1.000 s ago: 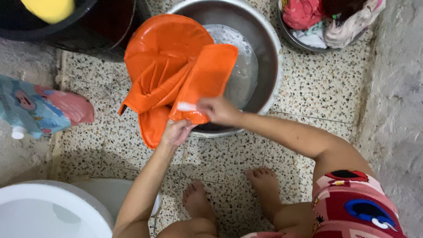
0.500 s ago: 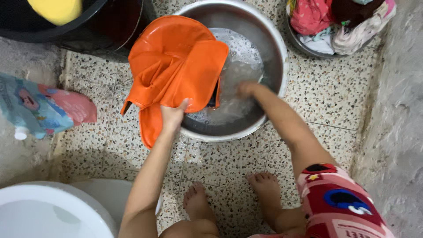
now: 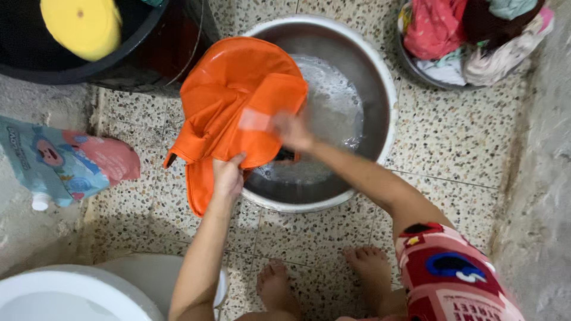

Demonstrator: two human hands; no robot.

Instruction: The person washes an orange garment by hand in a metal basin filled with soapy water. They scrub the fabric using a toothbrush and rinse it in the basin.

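An orange garment (image 3: 229, 101) of shiny fabric lies draped over the left rim of a steel basin (image 3: 380, 83) that holds soapy water. My left hand (image 3: 228, 175) grips the garment's lower edge at the basin's near rim. My right hand (image 3: 292, 131) is on the garment's right side, holding a pale, blurred object (image 3: 254, 120) flat against the orange cloth. I cannot make out what that object is.
A black tub (image 3: 148, 53) with a yellow object (image 3: 83, 24) stands at the back left. A second basin (image 3: 476, 35) full of mixed clothes sits back right. A blue and pink refill pouch (image 3: 65, 157) lies left. A white bowl (image 3: 71, 294) is near left. A rough wall runs along the right.
My right hand has come out of the water and moved left onto the orange garment with a pale object. My left hand keeps its hold on the lower edge.
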